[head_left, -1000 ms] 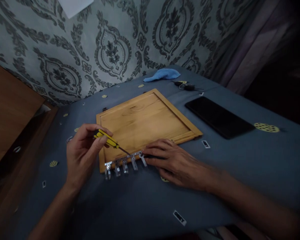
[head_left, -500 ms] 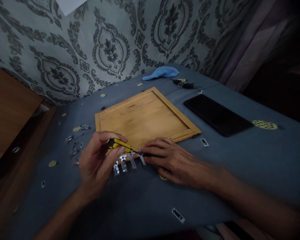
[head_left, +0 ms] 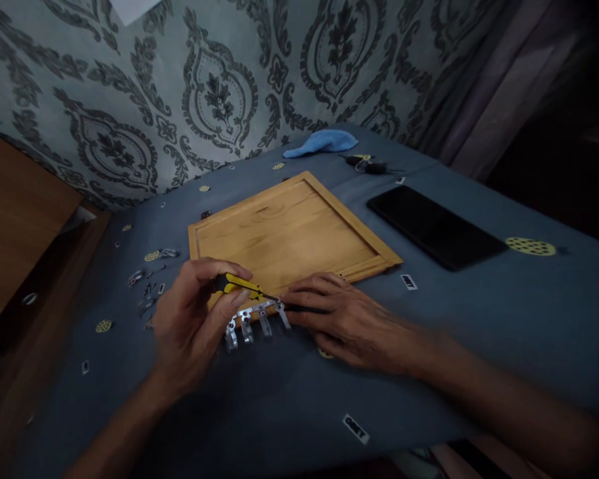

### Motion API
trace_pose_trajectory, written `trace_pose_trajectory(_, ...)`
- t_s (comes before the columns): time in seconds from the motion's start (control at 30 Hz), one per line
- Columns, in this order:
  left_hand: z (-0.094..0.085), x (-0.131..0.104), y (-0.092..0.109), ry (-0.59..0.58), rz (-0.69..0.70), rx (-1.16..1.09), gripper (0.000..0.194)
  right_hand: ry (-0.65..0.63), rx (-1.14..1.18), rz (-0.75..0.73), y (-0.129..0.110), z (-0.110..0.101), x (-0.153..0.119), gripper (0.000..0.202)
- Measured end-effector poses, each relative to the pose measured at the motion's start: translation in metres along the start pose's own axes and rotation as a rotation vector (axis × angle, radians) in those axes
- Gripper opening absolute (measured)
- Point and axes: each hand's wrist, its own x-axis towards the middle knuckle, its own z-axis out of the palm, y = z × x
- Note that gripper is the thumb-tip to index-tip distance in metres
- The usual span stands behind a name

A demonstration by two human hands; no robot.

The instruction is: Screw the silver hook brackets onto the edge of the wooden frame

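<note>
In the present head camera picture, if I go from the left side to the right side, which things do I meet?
Brown wooden furniture panel → scattered small metal pieces → person's left hand → yellow-and-black screwdriver → person's right hand → flat black rectangular device.

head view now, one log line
left hand: holds yellow-black screwdriver, tip at silver metal hook rail | right hand: at rail's end | rail: along edge of brown wooden panel

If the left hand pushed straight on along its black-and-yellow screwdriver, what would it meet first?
The left hand would likely bring the screwdriver first against the rightmost visible silvery metal hook; depth there is unclear.
</note>
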Motion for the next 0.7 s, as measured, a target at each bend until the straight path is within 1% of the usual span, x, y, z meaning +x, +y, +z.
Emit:
trace_pose_trajectory(0.3, -0.0005, -0.0003, -0.004, 0.013, 0.04, -0.006, 0.013, 0.028, 0.002, -0.001, 0.0004, 0.0012, -0.0007, 0.043)
trace_pose_trajectory(0.5, -0.0003, -0.0002, -0.0046, 0.008, 0.023, -0.001, 0.012, 0.03, -0.006, -0.003, 0.0009, 0.0016, -0.0003, 0.052)
trace_pose_trajectory(0.7, -0.0003, 0.002, -0.004, -0.018, 0.037, 0.023, 0.015, 0.012, -0.061, -0.002, 0.0, 0.0029, -0.0002, 0.042)
